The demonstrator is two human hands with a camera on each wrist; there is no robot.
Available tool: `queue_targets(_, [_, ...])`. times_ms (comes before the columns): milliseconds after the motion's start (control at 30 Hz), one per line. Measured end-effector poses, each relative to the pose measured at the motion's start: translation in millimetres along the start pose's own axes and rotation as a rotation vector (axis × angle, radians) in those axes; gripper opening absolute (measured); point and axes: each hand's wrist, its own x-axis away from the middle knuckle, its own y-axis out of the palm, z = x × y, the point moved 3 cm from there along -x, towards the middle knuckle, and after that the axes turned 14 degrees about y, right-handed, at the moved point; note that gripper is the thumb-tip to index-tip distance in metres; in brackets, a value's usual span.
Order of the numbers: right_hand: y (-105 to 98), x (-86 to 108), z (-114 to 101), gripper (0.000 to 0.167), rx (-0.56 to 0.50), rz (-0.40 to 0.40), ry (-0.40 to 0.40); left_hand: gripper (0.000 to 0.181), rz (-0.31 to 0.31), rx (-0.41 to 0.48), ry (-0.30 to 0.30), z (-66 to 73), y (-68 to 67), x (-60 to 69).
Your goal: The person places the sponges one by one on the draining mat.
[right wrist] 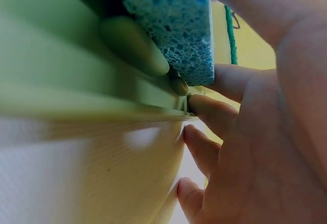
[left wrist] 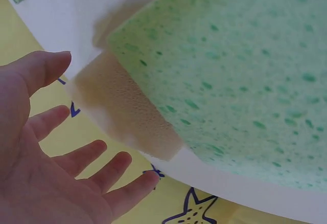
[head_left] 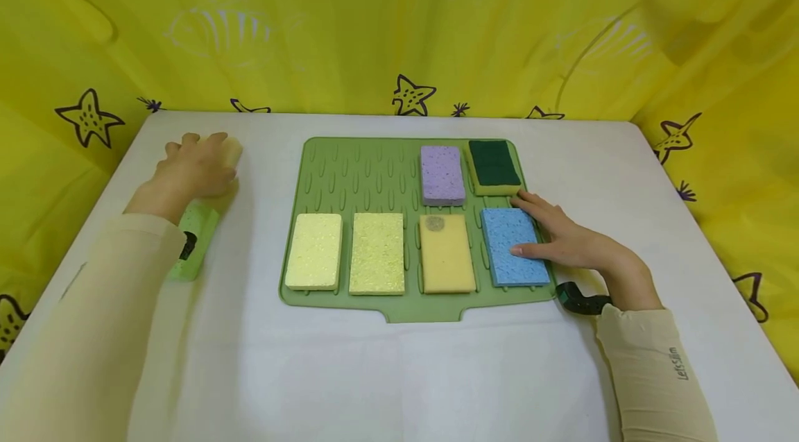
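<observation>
My left hand [head_left: 198, 168] is over a pale tan sponge [head_left: 232, 150] at the table's far left. In the left wrist view the fingers are spread, with a gap between them and that sponge [left wrist: 120, 109]. A light green sponge [left wrist: 230, 81] lies nearer, partly under the left wrist in the head view. My right hand [head_left: 571, 237] is at a blue sponge [head_left: 507, 241] on the green mat [head_left: 356, 175]. Its thumb reaches over the sponge's top, and the other fingers extend along the right side. In the right wrist view the index finger touches the blue sponge's [right wrist: 179, 35] edge.
A purple sponge [head_left: 442, 175] and a yellow sponge with a dark green scouring top [head_left: 493, 164] lie in the mat's back row. The front row also holds two pale yellow sponges [head_left: 314, 251] and an orange-yellow one [head_left: 446, 255]. A yellow curtain [head_left: 349, 32] surrounds the white table.
</observation>
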Motion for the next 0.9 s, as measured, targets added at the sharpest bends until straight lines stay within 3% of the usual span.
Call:
queue_targets(267, [-0.5,-1.3,0.8,0.093,0.005,-0.002,-0.011,0.076,-0.044,0.018,0.013,-5.6,2.0,-4.2])
queue_targets(500, [0.6,-1.8,1.3,0.093,0.010,0.001,-0.001,0.065,-0.088,-0.035,0.039,-8.7,-0.5,-3.7])
queue_targets(767, [0.2,-1.3,1.0,0.093,0.008,-0.003,0.009,0.029,-0.023,-0.103,0.120,-4.5,-3.3,-3.3])
queue_targets(900, [-0.1,-1.3,1.5,0.093,0.007,-0.004,0.011,0.038,-0.007,-0.128,0.117,-1.5,-3.4,-3.0])
